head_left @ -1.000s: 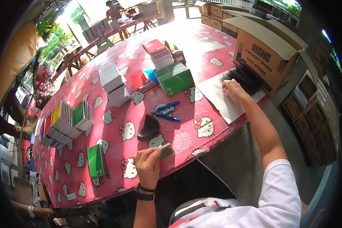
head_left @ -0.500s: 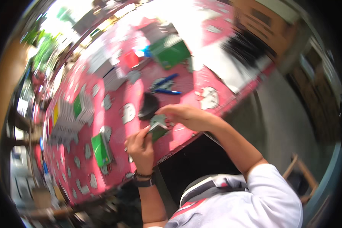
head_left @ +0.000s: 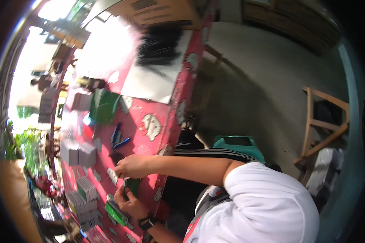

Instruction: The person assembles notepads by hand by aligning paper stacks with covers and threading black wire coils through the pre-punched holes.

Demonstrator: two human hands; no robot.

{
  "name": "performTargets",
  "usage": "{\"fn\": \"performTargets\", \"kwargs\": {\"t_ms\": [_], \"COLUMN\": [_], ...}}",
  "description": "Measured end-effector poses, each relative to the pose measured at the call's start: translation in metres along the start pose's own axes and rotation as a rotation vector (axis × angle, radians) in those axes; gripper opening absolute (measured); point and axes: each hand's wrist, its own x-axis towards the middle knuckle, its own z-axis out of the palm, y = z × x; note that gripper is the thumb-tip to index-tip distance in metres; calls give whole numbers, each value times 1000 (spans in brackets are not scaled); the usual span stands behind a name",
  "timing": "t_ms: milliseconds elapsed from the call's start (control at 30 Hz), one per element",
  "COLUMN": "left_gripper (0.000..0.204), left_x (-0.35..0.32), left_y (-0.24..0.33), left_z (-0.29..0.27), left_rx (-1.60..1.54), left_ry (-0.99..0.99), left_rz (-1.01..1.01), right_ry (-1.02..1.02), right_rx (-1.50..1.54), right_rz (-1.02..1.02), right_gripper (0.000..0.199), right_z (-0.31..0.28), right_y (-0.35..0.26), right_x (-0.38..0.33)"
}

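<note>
the left hand (head_left: pixel 130 204) grips a green notebook (head_left: pixel 132 185) on the pink tabletop (head_left: pixel 138 113). the right hand (head_left: pixel 129 166) is curled just above it, at twelve o'clock; whether it pinches anything, i cannot tell. from there, a blue-handled tool (head_left: pixel 118 138) lies at eleven o'clock. a second green notebook (head_left: pixel 116 213) sits at the left hand's eight o'clock.

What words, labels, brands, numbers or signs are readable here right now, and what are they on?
None can be read.
Cardboard box: dark printed marks, too blurred to read.
Green notebook beside the left hand: any cover print is too small and blurred to read.
</note>
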Motion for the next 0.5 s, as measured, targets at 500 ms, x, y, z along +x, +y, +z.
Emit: {"fn": "performTargets", "kwargs": {"t_ms": [500], "left_gripper": [25], "left_x": [3], "left_y": [-7], "left_z": [3], "left_rx": [-33], "left_ry": [61], "left_rz": [65], "right_ry": [-227], "right_rx": [261], "right_rz": [234], "right_gripper": [11], "right_z": [-37], "right_y": [-11], "right_x": [7]}}
